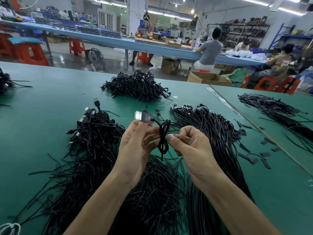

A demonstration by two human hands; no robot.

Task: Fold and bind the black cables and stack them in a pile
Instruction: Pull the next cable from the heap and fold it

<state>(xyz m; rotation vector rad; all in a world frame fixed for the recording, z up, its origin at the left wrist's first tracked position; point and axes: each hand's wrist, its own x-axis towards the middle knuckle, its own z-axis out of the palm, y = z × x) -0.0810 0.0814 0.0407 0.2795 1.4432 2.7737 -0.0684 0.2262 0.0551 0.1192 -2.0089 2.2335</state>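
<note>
Left hand (135, 146) grips the folded cable (163, 141), fingers curled behind it. Right hand (191, 150) pinches a thin black tie (174, 135) at the cable's waist, thumb against forefinger. The folded cable is in the air above the green table (42, 102), between both hands, looped into a short figure-eight hank. Its USB plug (143, 116) sticks up just above-left of the hank, motion-blurred.

Step looks like binding. The fold is done and the tie sits at the waist, but whether it's wrapped or twisted shut can't be told. Next move probably needs the right hand to wind the tie round the pinch point and twist it, with the left holding the loops stacked so they don't spring. After that it goes on a pile.

Around the folded cable:
- Behind: far heap (137, 85) of tangled hanks, likely the finished stack.
- Left: near heap (94, 129), plugs pointing up.
- Right: straight cables (211, 129), unfolded.
- Below, under the wrists: loose ties (152, 192) in a mass.

Writing: none legible on cable or plug. There is pale lettering on a shirt back (281, 62) far behind-right, too small to read.
</note>
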